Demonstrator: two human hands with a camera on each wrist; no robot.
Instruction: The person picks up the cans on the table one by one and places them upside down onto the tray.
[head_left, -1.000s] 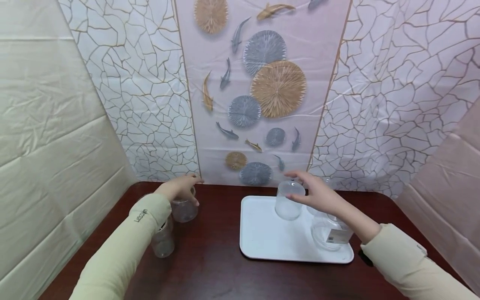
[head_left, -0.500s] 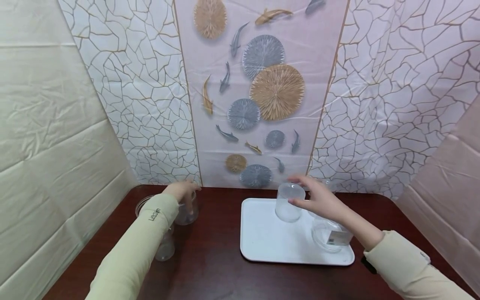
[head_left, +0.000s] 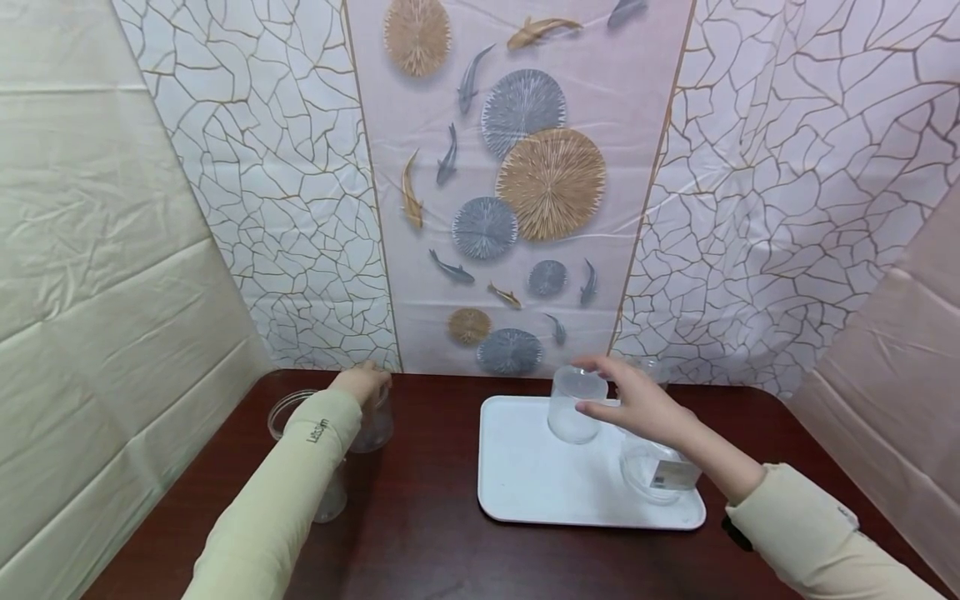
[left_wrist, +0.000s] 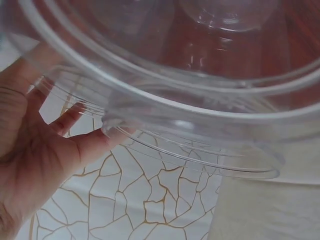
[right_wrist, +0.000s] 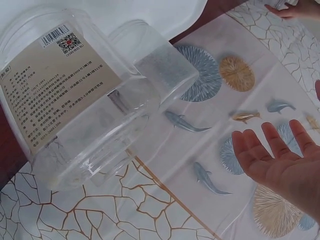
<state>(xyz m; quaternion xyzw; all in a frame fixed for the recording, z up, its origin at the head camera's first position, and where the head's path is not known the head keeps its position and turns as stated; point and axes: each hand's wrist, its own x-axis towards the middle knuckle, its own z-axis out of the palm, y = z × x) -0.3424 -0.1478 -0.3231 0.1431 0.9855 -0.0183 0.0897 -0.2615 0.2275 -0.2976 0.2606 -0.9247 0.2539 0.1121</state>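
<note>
At the back left, my left hand (head_left: 362, 385) reaches down onto a clear jar (head_left: 372, 429). In the left wrist view the thumb and fingers of that hand (left_wrist: 42, 155) curl about the clear rim of a jar (left_wrist: 205, 165), partly seen through another container's plastic. My right hand (head_left: 639, 406) hovers over the white tray (head_left: 517, 487), fingers spread and holding nothing. Just left of it stands a cloudy clear jar (head_left: 573, 423). A clear jar with a printed label (head_left: 672, 475) lies below the wrist; the label (right_wrist: 60, 85) fills much of the right wrist view.
Partly behind the left forearm are a wide clear jar (head_left: 279, 414) and a smaller clear container (head_left: 332, 502). Another clear container (head_left: 651, 367) shows behind my right hand. A patterned cloth wall (head_left: 510, 308) closes off the back of the dark table (head_left: 435, 517).
My left hand has lowered onto the clear jar, its fingers closing about it. My right hand stays nearly in place beside the cloudy jar.
</note>
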